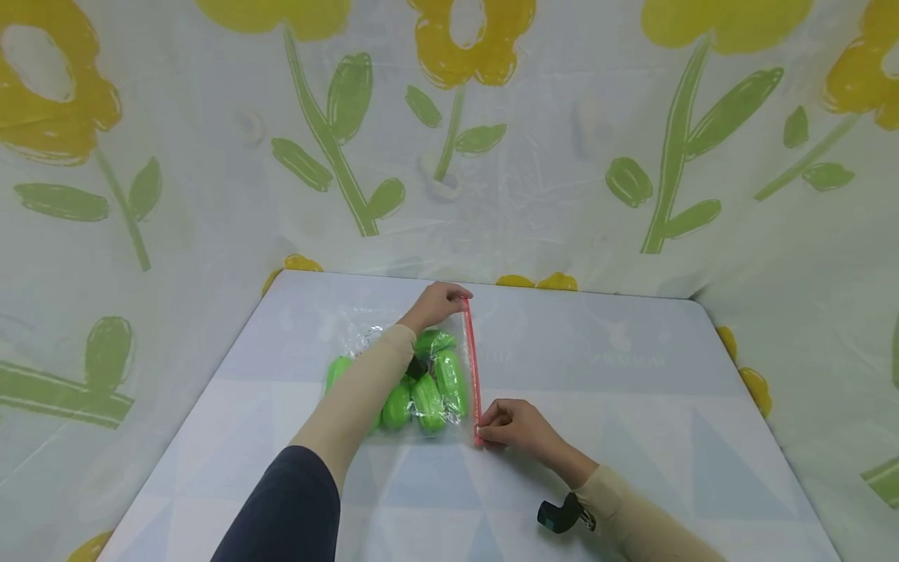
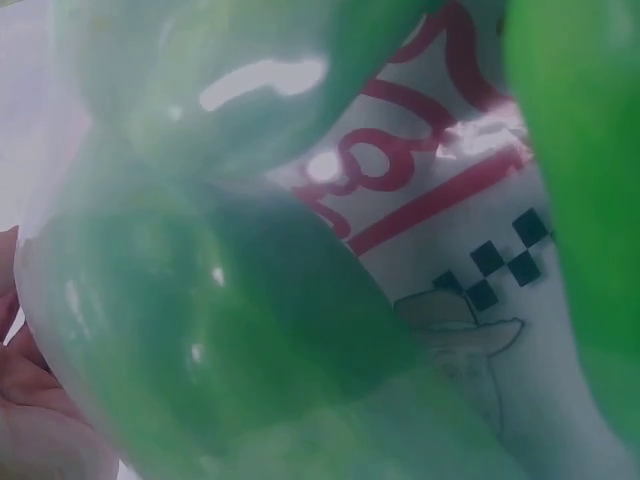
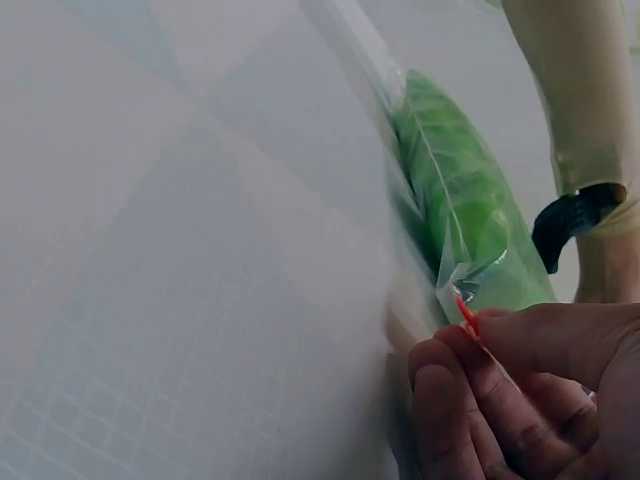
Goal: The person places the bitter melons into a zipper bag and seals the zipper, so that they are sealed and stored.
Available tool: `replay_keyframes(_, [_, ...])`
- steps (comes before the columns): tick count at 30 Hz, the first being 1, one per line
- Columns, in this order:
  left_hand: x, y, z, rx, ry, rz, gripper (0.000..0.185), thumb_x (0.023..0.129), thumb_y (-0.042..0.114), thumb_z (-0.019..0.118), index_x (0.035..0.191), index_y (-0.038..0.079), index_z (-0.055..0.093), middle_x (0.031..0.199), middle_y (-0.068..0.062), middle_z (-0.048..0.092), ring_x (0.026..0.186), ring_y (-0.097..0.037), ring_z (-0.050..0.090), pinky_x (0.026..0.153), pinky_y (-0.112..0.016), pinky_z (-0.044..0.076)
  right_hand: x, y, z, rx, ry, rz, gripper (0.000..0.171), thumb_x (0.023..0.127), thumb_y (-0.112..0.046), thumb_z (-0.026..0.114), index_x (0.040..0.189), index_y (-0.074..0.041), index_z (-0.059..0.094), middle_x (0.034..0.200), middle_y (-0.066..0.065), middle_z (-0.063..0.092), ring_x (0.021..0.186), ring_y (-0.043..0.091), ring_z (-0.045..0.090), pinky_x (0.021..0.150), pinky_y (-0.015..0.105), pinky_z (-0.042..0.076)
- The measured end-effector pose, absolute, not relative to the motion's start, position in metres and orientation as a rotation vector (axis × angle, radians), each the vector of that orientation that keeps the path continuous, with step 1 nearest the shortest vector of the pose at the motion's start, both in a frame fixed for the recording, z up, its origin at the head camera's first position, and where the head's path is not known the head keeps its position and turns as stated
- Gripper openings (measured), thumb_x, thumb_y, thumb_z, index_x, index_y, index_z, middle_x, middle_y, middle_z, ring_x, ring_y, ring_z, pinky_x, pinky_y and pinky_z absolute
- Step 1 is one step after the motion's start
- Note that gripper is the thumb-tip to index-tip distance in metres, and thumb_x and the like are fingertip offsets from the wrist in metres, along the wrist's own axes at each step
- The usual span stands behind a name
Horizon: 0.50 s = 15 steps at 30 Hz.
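At the near end of the red zip strip, the right hand pinches the seal of a clear plastic bag; its fingers are curled tight round the strip's corner, with the red edge showing just above the fingertips in the right wrist view. At the strip's far end, the left hand sits with its fingers bent over the corner, and seems to grip it there, though the head view does not show the fingertips plainly. The strip runs taut and nearly straight between the two hands. Left of the strip, and under the left forearm, the bag lies flat on the table with several glossy green pieces inside, bunched close together just beside the seal. The left wrist view looks straight into those green pieces through the plastic, with red lettering and a small black check pattern on a pale surface among them; what that surface is cannot be told. A black strap shows at the right wrist. A sheet printed with yellow flowers hangs round the table.
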<state>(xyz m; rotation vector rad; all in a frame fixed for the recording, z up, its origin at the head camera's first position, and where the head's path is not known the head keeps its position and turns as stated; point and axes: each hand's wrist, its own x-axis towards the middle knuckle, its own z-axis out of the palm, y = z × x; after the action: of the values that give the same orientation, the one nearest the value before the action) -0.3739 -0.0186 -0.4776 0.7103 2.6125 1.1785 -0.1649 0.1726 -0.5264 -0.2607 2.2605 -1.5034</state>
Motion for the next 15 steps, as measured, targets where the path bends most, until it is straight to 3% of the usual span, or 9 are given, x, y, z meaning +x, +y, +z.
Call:
replay_keyframes(10, [-0.368,-0.009,-0.480,0.720,2.568,1.123,0.034,0.089,0.013,0.059,0.124,0.008,0.060,0.107,-0.003,0.064,0.097,-0.016,0.056,0.081,-0.030,0.048,-0.157,0.177,-0.524,-0.288,2.339,-1.410,0.015,0.082,-0.026,0.071,0.088,-0.014,0.065,0.073,0.000,0.066,0.064,0.016,0.060,0.053,0.030,0.050])
replay_keyframes(15, [-0.361,-0.004,-0.478,0.763,2.600,1.039,0.040,0.089,0.017,0.062,0.128,0.008,0.056,0.121,-0.005,0.059,0.111,-0.020,0.053,0.093,-0.034,0.044,-0.159,0.183,-0.523,-0.307,2.392,-1.392,0.011,0.083,-0.026,0.069,0.089,-0.017,0.066,0.073,0.000,0.066,0.064,0.017,0.061,0.054,0.031,0.051])
